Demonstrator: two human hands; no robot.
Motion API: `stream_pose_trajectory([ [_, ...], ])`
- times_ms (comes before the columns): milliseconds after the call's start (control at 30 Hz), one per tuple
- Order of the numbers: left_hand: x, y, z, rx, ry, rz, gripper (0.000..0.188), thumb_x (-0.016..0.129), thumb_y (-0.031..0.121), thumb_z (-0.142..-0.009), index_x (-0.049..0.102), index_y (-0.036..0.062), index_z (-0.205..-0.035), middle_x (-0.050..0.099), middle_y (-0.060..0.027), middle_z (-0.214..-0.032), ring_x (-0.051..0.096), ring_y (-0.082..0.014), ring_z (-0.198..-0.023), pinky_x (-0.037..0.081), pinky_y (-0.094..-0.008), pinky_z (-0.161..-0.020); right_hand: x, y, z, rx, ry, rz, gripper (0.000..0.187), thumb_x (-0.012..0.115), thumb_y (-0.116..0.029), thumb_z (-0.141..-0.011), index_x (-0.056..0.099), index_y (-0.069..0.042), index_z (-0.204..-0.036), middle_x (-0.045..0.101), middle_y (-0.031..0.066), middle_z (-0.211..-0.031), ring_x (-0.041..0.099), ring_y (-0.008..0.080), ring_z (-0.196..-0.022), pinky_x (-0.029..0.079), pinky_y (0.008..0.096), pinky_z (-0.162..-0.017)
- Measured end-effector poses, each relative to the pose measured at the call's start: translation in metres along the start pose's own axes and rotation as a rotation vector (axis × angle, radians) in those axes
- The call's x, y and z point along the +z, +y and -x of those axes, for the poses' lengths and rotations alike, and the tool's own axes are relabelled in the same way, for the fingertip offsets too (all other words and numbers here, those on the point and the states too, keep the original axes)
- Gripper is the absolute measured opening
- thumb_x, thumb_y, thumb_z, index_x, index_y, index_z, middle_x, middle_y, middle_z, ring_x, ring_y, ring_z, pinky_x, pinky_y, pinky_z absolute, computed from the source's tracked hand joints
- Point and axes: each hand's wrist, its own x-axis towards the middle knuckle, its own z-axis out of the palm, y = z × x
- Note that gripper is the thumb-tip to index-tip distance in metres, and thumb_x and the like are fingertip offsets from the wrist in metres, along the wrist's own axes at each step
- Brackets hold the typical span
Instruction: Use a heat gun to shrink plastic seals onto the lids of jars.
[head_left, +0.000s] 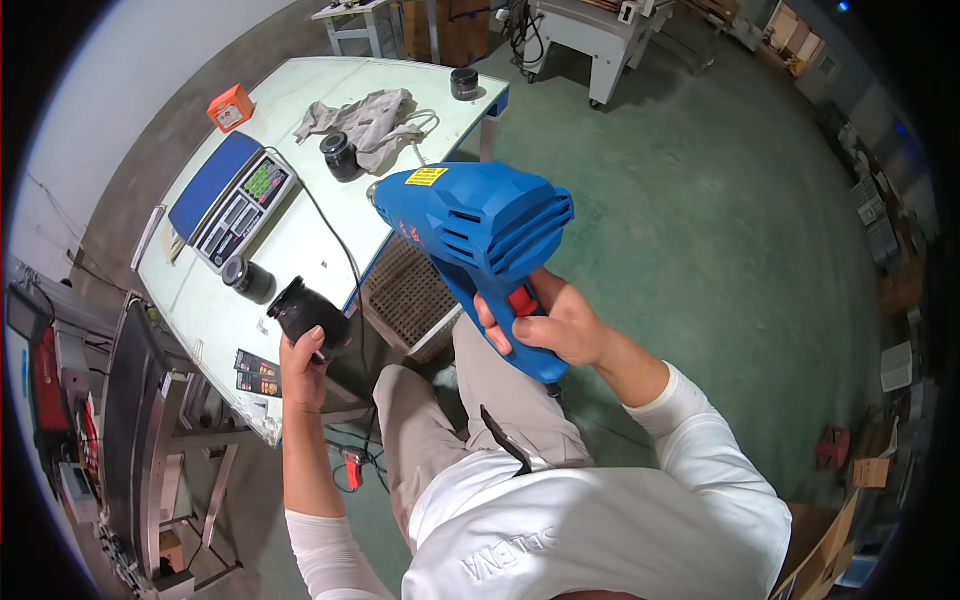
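Right hand (565,325) gripped the blue heat gun (480,205) by its handle, probably because the red trigger (522,300) then came near the fingers. This gun was to the right of the scale (235,205), its nozzle pointing left. Left hand (304,358) gripped a tilted black jar (312,314), nearer to the person than the scale; perhaps holding its lower part left the upper side uncovered.

heat gun (500,215) of smooth matt plastic, glossy held jar (306,312), glass or plastic unclear, rumpled cloth rag (372,125), smooth surface (205,318), plastic-cased scale (243,212), smooth card box (231,107), floor (660,250) with a faint sheen, matt cloth trousers (415,410)
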Motion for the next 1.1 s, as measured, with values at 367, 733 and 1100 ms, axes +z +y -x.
stream_pose_trajectory([
  [367,0.015,-0.003,0.005,0.013,-0.04,0.007,0.047,0.063,0.032,-0.073,0.051,0.0031,-0.108,0.06,-0.0073,-0.088,0.059,-0.0161,-0.076,0.049,-0.0272,-0.065,0.01,-0.003,0.013,-0.099,0.131,-0.103,0.046,0.047,-0.035,-0.093,0.039,0.002,-0.119,0.053,0.0146,-0.088,0.053,0.0175,-0.061,0.045,0.0277,-0.057],
  [733,0.019,0.015,0.005,-0.167,0.068,-0.015,0.042,0.065,0.039,-0.074,0.052,0.0116,-0.104,0.059,-0.0006,-0.084,0.054,-0.0094,-0.064,0.034,-0.0205,-0.05,0.01,-0.028,0.02,0.096,0.142,0.008,0.056,0.07,-0.017,-0.072,0.044,0.004,-0.116,0.055,0.012,-0.078,0.056,0.0179,-0.059,0.047,0.0272,-0.055],
  [1100,0.004,0.016,-0.01,-0.041,0.232,-0.369,0.063,0.078,0.026,-0.062,0.044,-0.0022,-0.107,0.058,-0.0088,-0.088,0.056,-0.0133,-0.073,0.046,-0.0259,-0.064,0.006,-0.029,0.034,0.153,0.053,0.03,0.054,0.068,-0.019,-0.073,0.045,0.002,-0.116,0.054,0.0128,-0.072,0.053,0.0168,-0.051,0.046,0.0266,-0.048],
])
